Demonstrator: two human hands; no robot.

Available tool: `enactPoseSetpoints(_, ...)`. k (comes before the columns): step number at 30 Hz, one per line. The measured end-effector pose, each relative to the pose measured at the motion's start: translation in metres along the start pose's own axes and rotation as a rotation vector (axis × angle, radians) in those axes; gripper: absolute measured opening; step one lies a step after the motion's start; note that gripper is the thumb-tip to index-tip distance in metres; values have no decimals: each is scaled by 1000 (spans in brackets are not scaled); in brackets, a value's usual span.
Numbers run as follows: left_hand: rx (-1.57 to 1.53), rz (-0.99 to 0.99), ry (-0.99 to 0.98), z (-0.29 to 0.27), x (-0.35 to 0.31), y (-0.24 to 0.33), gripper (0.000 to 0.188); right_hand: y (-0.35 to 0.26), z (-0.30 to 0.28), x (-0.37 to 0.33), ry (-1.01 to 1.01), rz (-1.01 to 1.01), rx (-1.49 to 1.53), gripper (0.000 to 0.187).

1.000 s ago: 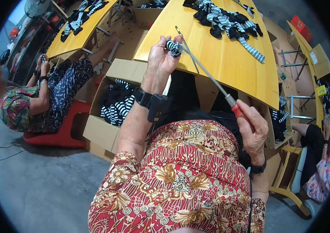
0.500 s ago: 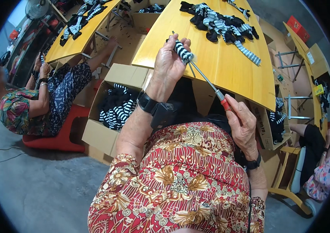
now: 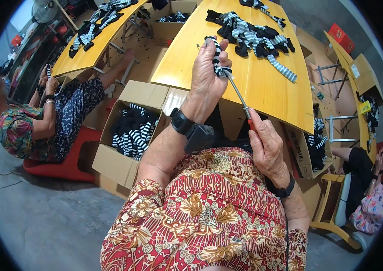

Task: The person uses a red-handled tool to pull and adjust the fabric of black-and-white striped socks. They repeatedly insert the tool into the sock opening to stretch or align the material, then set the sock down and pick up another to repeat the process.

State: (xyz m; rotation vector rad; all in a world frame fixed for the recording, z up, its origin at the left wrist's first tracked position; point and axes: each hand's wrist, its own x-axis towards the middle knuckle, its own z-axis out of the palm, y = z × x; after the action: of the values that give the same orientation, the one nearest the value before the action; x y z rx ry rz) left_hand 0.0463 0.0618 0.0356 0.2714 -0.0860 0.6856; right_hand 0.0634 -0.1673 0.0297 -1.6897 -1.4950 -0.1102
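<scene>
My left hand [image 3: 206, 77] is closed around a black-and-white striped knit tube [image 3: 217, 56], sock-like, held upright over the table's near edge. A thin metal rod tool with a red handle [image 3: 238, 92] runs up into the lower end of the knit tube. My right hand [image 3: 269, 143] grips the red handle, thumb and forefinger along it, most of it covered by the fingers. How far the rod reaches inside the knit is hidden by my left hand and the fabric. A thin metal tip [image 3: 198, 46] shows just left of my left hand.
A heap of black and grey-striped knit pieces [image 3: 248, 31] lies on the yellow table [image 3: 178, 54]. Open cardboard boxes of striped pieces stand left [image 3: 115, 165] and right [image 3: 297, 147] of me. One person [image 3: 24, 122] sits at left, another [image 3: 369, 203] at far right.
My right hand and the tool have moved left and slightly up, closer to my left hand. The knit's pale fluffy lower end no longer shows; a striped edge now gathers around the rod.
</scene>
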Motion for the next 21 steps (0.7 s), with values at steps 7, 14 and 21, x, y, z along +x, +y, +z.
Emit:
enactPoseSetpoints(7, 88, 174, 24, 17, 6, -10, 18, -6, 1, -1, 31, 64, 21, 49)
enactPoseSetpoints(14, 108, 152, -27, 25, 11, -18, 22, 0, 4, 7, 76, 42, -22, 48)
enactPoseSetpoints(21, 146, 154, -43, 32, 14, -29, 26, 3, 17, 16, 177, -5, -82, 48)
